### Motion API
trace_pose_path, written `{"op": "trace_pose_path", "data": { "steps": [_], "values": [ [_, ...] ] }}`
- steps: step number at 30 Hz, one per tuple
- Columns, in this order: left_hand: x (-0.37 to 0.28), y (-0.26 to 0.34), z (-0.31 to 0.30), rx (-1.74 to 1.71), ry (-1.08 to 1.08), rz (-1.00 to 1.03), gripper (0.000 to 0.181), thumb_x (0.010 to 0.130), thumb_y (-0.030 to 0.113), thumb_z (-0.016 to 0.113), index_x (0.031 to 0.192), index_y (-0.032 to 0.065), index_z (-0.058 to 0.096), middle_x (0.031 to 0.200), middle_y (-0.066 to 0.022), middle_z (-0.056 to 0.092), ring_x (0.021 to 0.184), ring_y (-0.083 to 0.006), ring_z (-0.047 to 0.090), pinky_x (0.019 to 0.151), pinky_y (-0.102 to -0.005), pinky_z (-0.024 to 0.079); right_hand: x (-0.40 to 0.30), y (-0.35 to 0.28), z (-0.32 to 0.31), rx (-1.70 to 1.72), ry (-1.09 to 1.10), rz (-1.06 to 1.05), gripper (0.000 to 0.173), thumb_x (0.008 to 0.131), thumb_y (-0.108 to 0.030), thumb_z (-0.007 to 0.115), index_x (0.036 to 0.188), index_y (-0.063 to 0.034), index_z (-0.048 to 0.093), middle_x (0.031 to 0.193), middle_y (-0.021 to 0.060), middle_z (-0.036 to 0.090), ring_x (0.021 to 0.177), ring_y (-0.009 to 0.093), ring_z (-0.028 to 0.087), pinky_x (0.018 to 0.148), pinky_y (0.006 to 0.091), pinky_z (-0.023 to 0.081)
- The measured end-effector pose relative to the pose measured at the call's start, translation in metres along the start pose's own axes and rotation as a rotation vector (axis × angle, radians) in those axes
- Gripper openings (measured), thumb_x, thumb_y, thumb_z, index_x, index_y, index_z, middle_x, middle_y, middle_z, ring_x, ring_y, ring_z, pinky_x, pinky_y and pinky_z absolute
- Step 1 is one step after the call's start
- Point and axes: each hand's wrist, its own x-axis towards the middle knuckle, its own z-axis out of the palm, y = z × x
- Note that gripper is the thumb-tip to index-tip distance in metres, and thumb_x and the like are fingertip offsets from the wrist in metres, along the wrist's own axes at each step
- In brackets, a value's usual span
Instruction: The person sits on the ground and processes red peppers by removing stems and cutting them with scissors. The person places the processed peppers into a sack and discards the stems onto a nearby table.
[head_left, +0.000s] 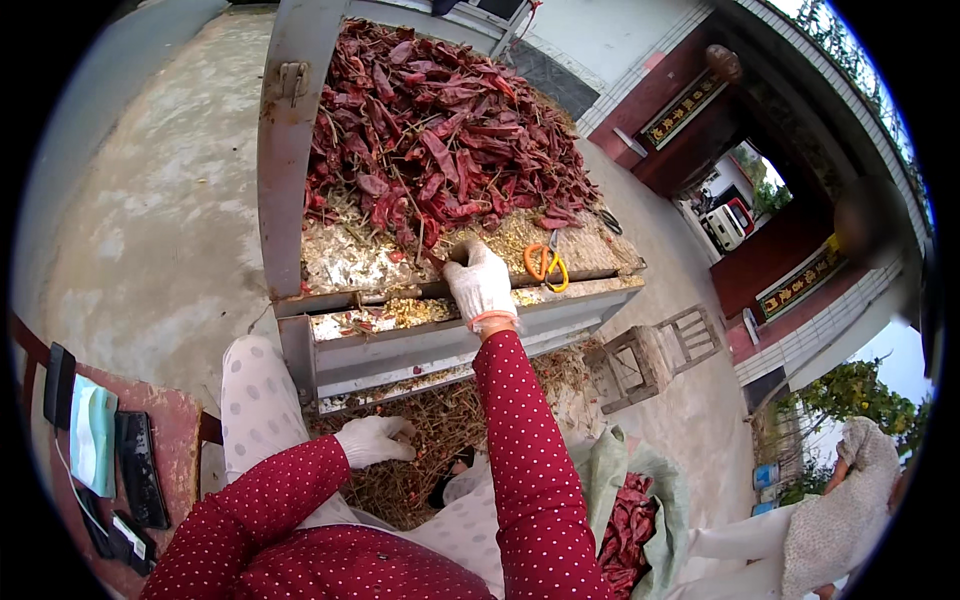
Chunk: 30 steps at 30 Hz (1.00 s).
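A heap of dried red chili peppers (450, 142), many with stems, covers a flat metal bed strewn with yellow seeds (352, 259). My right hand (480, 283), in a white knit glove, is at the near edge of the bed, its fingers closed on a dried red chili pepper (434, 259) at the front of the heap. Scissors (553, 271) with one orange and one yellow handle lie just right of that hand. My left hand (375, 441), also gloved, hovers over my lap with its fingers apart and nothing visible in it.
A green woven sack (667, 491) holding red peppers stands at my right. Stems litter the ground (442, 405) below the bed. A wooden chair (637, 360) is beyond; a red table (176, 442) with dark cases is at left. Another person (844, 499) bends at far right.
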Motion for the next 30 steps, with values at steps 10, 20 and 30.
{"op": "trace_pose_path", "data": {
  "steps": [10, 20, 30],
  "values": [
    [-0.001, -0.003, 0.004, -0.932, -0.075, 0.073, 0.048, 0.099, 0.03, 0.061, 0.133, -0.0028, 0.056, 0.114, -0.0166, 0.068, 0.106, -0.0231, 0.067, 0.087, -0.0419, 0.057, -0.082, 0.014, -0.035, 0.388, 0.079, 0.079, 0.053, 0.088, 0.002, 0.06, 0.14, 0.0012, 0.055, 0.096, 0.0043, 0.064, 0.086, 0.009, 0.058, 0.079, 0.0246, 0.051],
    [-0.014, 0.042, -0.015, -1.546, -0.511, 0.097, 0.082, 0.096, 0.065, 0.051, 0.138, -0.0055, 0.048, 0.102, -0.0239, 0.069, 0.08, -0.0316, 0.072, 0.075, -0.0498, 0.063, -0.18, -0.003, -0.051, 0.204, -0.219, -0.182, 0.037, 0.079, 0.005, 0.061, 0.114, 0.0001, 0.07, 0.105, 0.016, 0.07, 0.096, 0.027, 0.071, 0.085, 0.0333, 0.055],
    [-0.016, 0.051, -0.01, -1.173, -0.136, 0.122, 0.025, 0.092, 0.017, 0.07, 0.109, 0.0006, 0.06, 0.076, -0.0035, 0.061, 0.058, -0.009, 0.054, 0.052, -0.0258, 0.046, -0.19, -0.006, -0.033, 0.059, -0.236, -0.317, 0.032, 0.081, -0.004, 0.062, 0.112, -0.0073, 0.07, 0.099, 0.014, 0.069, 0.092, 0.036, 0.068, 0.078, 0.0429, 0.056]
  ]
}}
